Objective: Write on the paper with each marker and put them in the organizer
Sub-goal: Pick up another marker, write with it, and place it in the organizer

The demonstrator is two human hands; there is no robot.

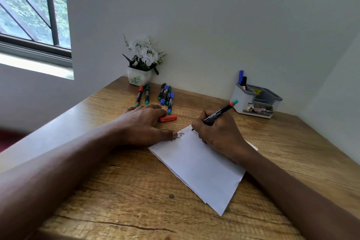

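A white paper (198, 163) lies on the wooden desk (136, 191) with dark scribbles near its far edge. My right hand (218, 134) grips an uncapped marker (220, 112) with an orange and teal end, its tip touching the paper's far edge. My left hand (144, 122) rests flat on the desk, its thumb pressing the paper's far left corner. The marker's orange cap (169, 118) lies beside my left fingers. Several capped markers (153, 94) lie in a loose row behind. A grey organizer (255, 99) at the back right holds two markers (242, 80).
A white pot of white flowers (141, 64) stands against the wall behind the loose markers. A window (33, 11) is at the upper left. Walls close the desk at the back and right.
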